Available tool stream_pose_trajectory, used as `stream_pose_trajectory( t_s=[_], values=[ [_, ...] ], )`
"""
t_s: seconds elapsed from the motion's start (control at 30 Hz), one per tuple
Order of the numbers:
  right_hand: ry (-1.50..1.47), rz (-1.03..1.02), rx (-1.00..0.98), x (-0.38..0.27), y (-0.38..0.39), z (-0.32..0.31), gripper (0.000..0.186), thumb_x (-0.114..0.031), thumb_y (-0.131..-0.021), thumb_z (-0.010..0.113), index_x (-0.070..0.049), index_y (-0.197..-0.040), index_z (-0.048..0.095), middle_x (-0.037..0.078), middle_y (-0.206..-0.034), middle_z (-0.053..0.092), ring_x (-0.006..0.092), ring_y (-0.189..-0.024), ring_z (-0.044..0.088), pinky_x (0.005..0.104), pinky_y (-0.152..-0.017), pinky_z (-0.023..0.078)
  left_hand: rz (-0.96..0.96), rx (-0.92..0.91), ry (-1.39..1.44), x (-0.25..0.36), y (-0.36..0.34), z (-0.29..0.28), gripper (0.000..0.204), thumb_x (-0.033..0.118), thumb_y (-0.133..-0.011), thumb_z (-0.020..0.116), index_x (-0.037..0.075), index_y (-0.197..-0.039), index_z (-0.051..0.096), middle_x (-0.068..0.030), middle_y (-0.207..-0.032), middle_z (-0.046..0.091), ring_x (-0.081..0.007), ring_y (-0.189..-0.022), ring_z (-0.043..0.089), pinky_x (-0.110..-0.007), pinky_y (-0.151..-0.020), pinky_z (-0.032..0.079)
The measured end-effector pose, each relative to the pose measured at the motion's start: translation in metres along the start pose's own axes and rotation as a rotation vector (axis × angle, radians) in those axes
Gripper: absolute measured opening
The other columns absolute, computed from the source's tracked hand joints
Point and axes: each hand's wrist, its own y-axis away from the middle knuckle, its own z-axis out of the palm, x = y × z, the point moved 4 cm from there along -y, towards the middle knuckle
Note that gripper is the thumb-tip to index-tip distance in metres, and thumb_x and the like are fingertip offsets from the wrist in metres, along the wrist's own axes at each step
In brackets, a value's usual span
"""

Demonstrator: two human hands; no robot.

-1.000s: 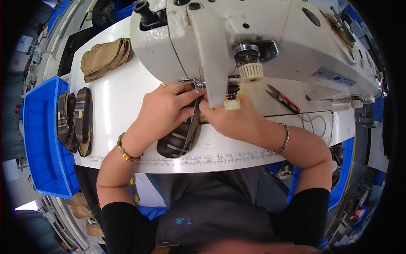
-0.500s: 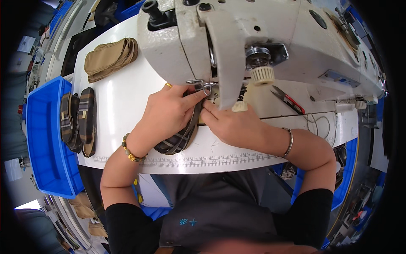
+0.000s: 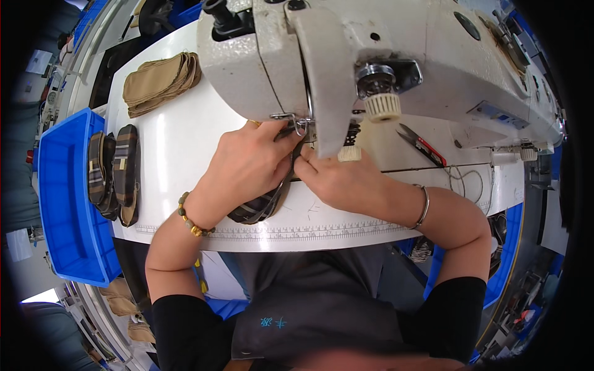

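A dark plaid fabric pouch with a metal zipper lies partly under the sewing machine's presser foot. My left hand is closed on the pouch, its thumb and fingers pinching the zipper edge just in front of the foot. Much of the pouch is hidden beneath that hand. On the other side, my right hand has its fingers curled in, the tips against the zipper's right edge. The machine head covers the needle area and some of the right fingers.
Red-handled thread snips and a loose cord lie to the right. Stacked tan fabric pieces sit at the far left. Finished-looking plaid pouches rest beside a blue bin. A printed ruler runs along the table's front edge.
My left fingers have drawn back slightly from the foot and curled tighter. The zipper edge bends a little differently, and the right fingertips have shifted slightly. The view has moved a little.
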Motion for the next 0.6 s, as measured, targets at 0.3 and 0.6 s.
stream_pose_trajectory(
  t_s=[0.3, 0.6],
  values=[
    [0.083, 0.037, -0.047, 0.004, 0.0, -0.003, 0.014, -0.011, -0.074, 0.063, -0.008, -0.087, 0.062, 0.002, -0.094, 0.069, 0.0132, -0.06, 0.064, 0.029, -0.043, 0.049, 0.001, 0.035, 0.031, -0.001, 0.0, 0.002, 0.028, 0.017, -0.08, 0.07, 0.011, -0.107, 0.075, -0.0045, -0.098, 0.067, -0.024, -0.084, 0.066, -0.035, -0.065, 0.056],
    [-0.031, 0.063, -0.024, 0.004, 0.001, -0.005, 0.031, -0.011, -0.076, 0.064, 0.004, -0.103, 0.065, 0.001, -0.051, 0.053, 0.0189, -0.039, 0.054, 0.0332, -0.038, 0.042, -0.109, 0.119, 0.137, -0.016, 0.009, 0.008, 0.028, 0.018, -0.078, 0.075, 0.016, -0.105, 0.076, -0.0054, -0.097, 0.066, -0.0236, -0.084, 0.066, -0.036, -0.065, 0.055]
  ],
)
